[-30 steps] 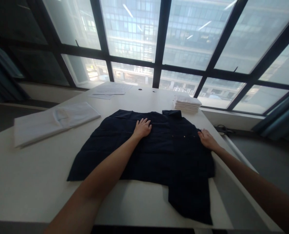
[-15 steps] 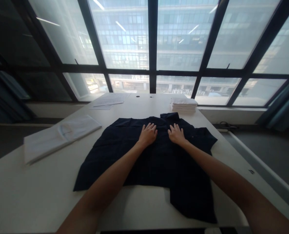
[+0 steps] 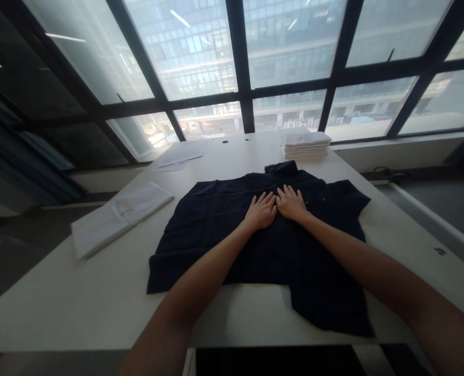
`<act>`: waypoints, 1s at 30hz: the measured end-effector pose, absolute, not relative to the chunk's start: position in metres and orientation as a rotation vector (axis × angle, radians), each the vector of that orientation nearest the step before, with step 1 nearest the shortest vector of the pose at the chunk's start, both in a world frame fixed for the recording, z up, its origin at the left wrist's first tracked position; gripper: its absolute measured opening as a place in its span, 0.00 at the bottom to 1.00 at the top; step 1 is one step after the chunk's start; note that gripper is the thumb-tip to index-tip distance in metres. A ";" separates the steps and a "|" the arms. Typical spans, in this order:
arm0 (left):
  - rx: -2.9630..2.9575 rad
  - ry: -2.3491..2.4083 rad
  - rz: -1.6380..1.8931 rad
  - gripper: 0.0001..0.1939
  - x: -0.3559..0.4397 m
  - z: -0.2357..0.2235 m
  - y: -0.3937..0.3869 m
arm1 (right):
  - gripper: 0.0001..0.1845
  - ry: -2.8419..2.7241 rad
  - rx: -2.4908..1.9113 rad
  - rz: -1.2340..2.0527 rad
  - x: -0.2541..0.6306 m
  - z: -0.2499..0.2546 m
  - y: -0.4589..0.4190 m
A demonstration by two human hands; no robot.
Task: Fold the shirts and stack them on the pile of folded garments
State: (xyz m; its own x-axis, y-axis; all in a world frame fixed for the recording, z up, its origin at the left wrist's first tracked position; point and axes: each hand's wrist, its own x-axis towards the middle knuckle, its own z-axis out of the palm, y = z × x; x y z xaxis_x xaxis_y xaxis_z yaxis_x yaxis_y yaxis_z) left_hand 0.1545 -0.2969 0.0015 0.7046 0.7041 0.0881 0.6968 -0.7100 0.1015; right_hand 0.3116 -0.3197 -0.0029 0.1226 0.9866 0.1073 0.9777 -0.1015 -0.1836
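A dark navy short-sleeved shirt (image 3: pixel 224 224) lies spread flat on a white table (image 3: pixel 59 297), collar toward the windows, one lower corner hanging near the front edge. My left hand (image 3: pixel 260 211) rests flat on the shirt's upper middle, fingers stretched out. My right hand (image 3: pixel 292 202) lies flat right beside it, fingers spread, just below the collar. The two hands nearly touch. Neither hand grips the cloth.
A folded white garment (image 3: pixel 118 216) lies at the table's left. A stack of folded white cloth (image 3: pixel 305 144) sits at the far edge by the windows. Loose paper sheets (image 3: pixel 179 155) lie at the far left. A dark floor drops away on both sides.
My right hand slid from the shirt's right sleeve to the middle beside my left hand. The hands have drawn closer together, and the view has shifted left.
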 end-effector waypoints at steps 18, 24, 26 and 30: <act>2.672 1.561 0.046 0.33 0.034 0.014 -0.276 | 0.34 -1.945 -2.166 0.100 0.317 -0.007 -0.320; 2.543 1.832 0.012 0.32 -0.056 0.014 -0.264 | 0.34 -1.942 -2.169 0.094 0.317 -0.008 -0.321; 2.514 1.895 0.003 0.32 -0.080 0.014 -0.261 | 0.34 -1.937 -2.167 0.091 0.318 -0.008 -0.320; 2.484 1.978 0.002 0.32 -0.110 0.013 -0.258 | 0.34 -1.937 -2.170 0.101 0.319 -0.010 -0.319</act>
State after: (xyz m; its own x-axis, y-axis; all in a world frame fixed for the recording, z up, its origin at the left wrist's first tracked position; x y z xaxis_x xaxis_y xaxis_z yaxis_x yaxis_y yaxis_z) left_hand -0.1102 -0.2583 0.0132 0.2244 0.9742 0.0218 0.9743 -0.2239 -0.0255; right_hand 0.3191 -0.3189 -0.0096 0.1232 0.9872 0.1015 0.9713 -0.0990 -0.2164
